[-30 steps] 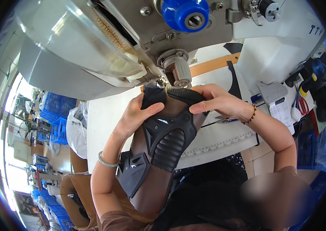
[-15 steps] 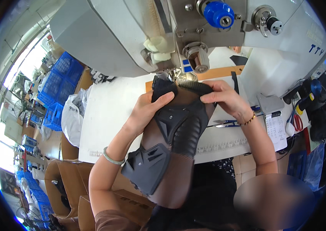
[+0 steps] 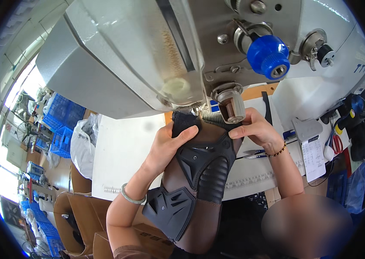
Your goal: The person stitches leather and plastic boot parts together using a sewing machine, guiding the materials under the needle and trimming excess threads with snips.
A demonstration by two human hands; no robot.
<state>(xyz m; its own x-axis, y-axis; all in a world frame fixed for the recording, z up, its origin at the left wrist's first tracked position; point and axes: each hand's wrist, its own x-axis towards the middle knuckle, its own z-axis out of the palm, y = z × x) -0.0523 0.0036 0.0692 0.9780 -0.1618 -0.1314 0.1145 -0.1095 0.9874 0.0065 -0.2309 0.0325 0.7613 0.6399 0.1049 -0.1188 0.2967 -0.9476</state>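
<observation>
A brown boot upper point(image 3: 197, 228) with moulded black panels and a ribbed strip hangs toward me from under the head of an industrial sewing machine point(image 3: 117, 64). My left hand point(image 3: 165, 144) grips its upper left edge, thumb on top and fingers folded underneath. On the opposite edge my right hand point(image 3: 258, 131) pinches the upper between thumb and fingers, beside the ribbed black band. The far end of the piece lies at the presser foot area point(image 3: 197, 108); the needle itself is too small to make out.
Scissors or snips point(image 3: 255, 153) lie right of the work on the white table point(image 3: 122, 151). A notepad point(image 3: 313, 157) and red-handled scissors point(image 3: 336, 144) are farther right. Left are a white plastic bag point(image 3: 83, 146), blue crates point(image 3: 64, 114) and cardboard boxes point(image 3: 76, 216).
The view has shifted, so the machine looks larger and lower. Both hands and the boot upper appear lower in the picture, with the same grip and the far end still at the machine.
</observation>
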